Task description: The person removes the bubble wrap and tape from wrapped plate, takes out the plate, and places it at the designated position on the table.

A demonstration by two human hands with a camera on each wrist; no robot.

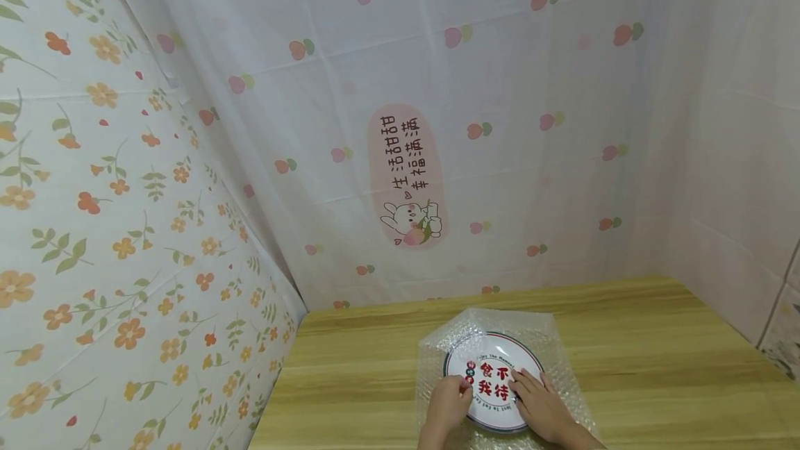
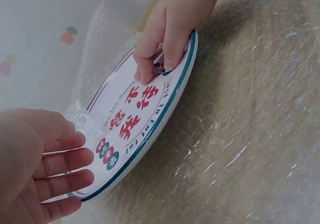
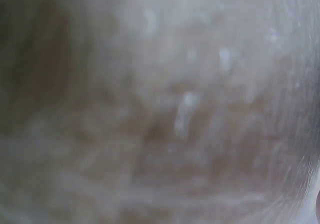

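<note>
A round white plate point(image 1: 494, 346) with a dark rim and red characters lies on a sheet of bubble wrap point(image 1: 531, 321). In the head view my left hand point(image 1: 448, 400) overlaps its lower left edge. The left wrist view shows the left hand point(image 2: 37, 166) with loosely bent fingers beside the rim, thumb close to the index finger. From the other side my right hand point(image 1: 542, 405) reaches over the plate, fingertips touching its printed face. These fingers also show on the plate point(image 2: 125, 119) in the left wrist view. The right wrist view is mostly blurred, wrap-like film.
Plate and wrap lie on a wood-grain table point(image 1: 650, 346), near its front. A patterned white curtain point(image 1: 500, 186) hangs behind the table, and a floral cloth point(image 1: 144, 262) lines the left side. At the right stands a pale wall covering point(image 1: 737, 158).
</note>
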